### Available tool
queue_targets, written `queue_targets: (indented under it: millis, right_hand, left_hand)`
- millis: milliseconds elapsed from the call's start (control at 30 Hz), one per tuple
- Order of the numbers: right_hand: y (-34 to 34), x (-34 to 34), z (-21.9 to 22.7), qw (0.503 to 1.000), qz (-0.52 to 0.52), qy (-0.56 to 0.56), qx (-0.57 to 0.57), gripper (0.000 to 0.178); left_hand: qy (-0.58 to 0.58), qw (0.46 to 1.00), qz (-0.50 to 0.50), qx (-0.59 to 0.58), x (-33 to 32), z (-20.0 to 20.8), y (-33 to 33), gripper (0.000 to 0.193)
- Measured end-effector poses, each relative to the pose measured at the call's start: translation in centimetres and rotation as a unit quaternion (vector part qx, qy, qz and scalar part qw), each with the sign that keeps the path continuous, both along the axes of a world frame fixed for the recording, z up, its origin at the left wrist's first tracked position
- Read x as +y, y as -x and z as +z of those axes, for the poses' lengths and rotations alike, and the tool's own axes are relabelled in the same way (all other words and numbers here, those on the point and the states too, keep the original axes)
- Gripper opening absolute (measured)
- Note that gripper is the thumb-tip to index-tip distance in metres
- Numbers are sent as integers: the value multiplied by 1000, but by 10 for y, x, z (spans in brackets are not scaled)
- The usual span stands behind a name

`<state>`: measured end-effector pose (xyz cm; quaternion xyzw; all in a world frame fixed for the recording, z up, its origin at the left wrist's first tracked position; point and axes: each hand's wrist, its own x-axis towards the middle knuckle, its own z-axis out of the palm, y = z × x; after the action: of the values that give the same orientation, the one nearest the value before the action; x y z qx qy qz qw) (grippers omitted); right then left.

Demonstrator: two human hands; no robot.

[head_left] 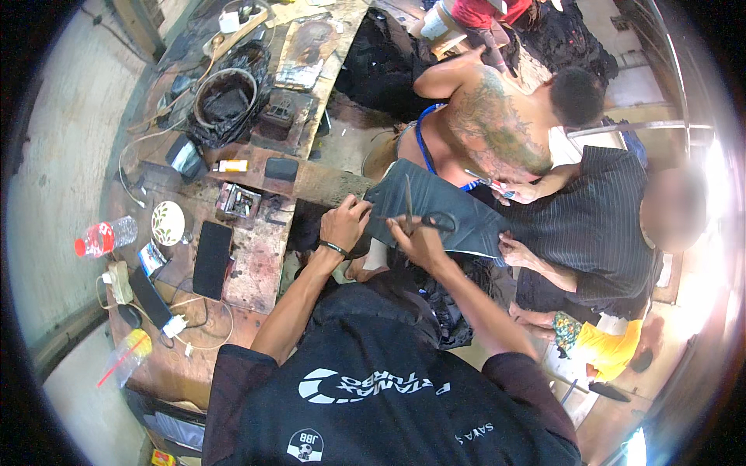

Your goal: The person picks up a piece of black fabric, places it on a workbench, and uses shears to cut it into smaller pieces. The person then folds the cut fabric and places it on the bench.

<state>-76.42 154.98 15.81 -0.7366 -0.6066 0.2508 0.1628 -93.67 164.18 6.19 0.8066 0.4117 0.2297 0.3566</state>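
Note:
A dark green-grey, leather-like sheet point(466, 210) is stretched out in front of me. My left hand point(346, 226) is closed, pinching the sheet at its left edge. In my right hand point(420, 242) is a pair of scissors point(409, 200) with dark loop handles, lying over the sheet with the blades pointing away from me. At the sheet's right end, a co-worker's hand point(516, 251) grips its corner. That person's other hand point(522, 192) holds a metal tool with a red and blue handle, whose kind I cannot make out.
To my left, a stained wooden workbench point(256, 272) carries a black-rimmed bucket point(225, 99), phones point(213, 260), a plastic bottle point(106, 236), a fan-like round lid point(168, 223) and cables. A bare-backed person point(497, 124) sits just beyond the sheet. Dark scraps point(458, 303) lie below.

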Motion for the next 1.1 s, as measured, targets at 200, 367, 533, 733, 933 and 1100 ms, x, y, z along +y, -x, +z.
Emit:
queue_targets:
  millis: [200, 367, 533, 733, 933, 1100]
  right_hand:
    - [33, -60, -15, 965, -222, 0, 138, 38]
    - [37, -115, -18, 955, -249, 58, 147, 48]
    - [34, -174, -40, 964, -251, 52, 71, 46]
    - [-14, -280, -49, 986, -159, -7, -49, 36]
    - [-55, -415, -66, 962, -272, -11, 13, 51]
    - [-93, -542, -65, 826, -462, -243, 213, 50]
  left_hand:
    - [3, 995, -44, 86, 8, 15, -5, 25]
    - [18, 978, -110, 174, -14, 29, 19, 38]
    - [23, 990, -120, 67, -50, 36, 44, 21]
    - [88, 990, -114, -14, -132, 41, 36, 16]
    - [84, 971, -220, 30, -245, 43, -31, 26]
    - [78, 909, -406, 48, -385, 59, -131, 29]
